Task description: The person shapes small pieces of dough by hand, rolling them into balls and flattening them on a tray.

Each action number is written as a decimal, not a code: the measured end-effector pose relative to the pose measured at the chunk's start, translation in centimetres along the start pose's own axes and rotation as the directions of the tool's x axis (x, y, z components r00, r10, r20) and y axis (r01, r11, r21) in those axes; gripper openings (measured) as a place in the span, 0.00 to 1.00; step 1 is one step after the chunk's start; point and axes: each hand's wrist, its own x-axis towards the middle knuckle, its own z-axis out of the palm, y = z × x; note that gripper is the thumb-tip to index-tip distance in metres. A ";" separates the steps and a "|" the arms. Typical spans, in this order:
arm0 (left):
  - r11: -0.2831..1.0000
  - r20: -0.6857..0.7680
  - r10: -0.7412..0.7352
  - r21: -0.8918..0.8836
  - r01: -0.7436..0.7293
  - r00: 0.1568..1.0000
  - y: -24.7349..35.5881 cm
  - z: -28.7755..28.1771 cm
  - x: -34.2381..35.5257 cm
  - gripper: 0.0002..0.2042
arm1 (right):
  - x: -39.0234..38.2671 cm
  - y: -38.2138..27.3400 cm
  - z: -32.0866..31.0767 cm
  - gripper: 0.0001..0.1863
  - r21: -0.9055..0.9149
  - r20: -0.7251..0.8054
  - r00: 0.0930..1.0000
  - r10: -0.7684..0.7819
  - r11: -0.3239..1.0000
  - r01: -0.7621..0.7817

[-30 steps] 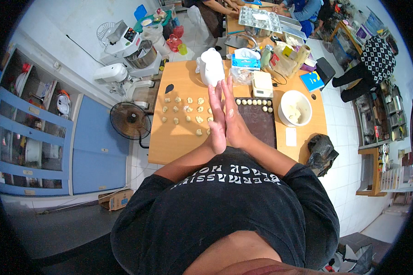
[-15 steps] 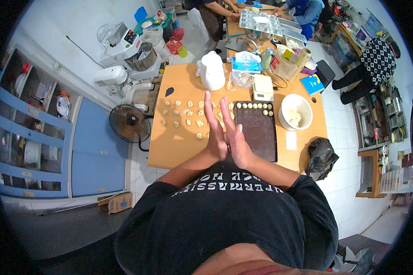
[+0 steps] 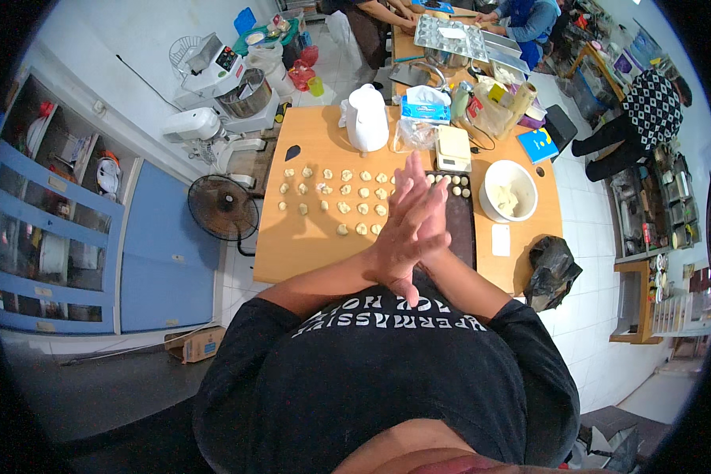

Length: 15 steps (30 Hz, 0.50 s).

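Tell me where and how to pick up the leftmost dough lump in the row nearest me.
Probably pinch the near and far sides of that dough lump, coming from its left: it is small with no handle, the next lump sits close on its right, and none lies directly left.

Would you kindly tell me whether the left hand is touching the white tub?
Apart: the head view plainly shows part of the dark tray between the left hand and the white tub.

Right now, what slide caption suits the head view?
Hands together at a table, rough dough lumps beside a dark tray holding smooth balls.
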 end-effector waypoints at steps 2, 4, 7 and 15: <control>0.880 -0.092 -0.392 -0.326 0.344 0.915 0.3 1.0 -0.1 0.57 | -1.8 0.5 0.2 0.42 -0.202 -0.042 0.987 0.157 0.966 -0.163; 0.901 -0.192 -0.409 -0.237 0.362 0.892 -1.1 0.4 -0.1 0.53 | -1.9 0.9 1.1 0.44 -0.296 0.031 0.994 0.107 0.951 -0.093; 0.947 -0.158 -0.321 -0.065 0.314 0.934 -1.5 0.1 -1.4 0.52 | -1.4 -2.4 3.0 0.47 -0.184 0.023 1.000 0.007 0.983 -0.002; 0.987 -0.134 -0.164 -0.019 0.163 0.977 -2.2 -1.3 -0.6 0.63 | -1.6 -1.5 3.0 0.49 -0.304 0.120 0.993 0.006 0.952 0.030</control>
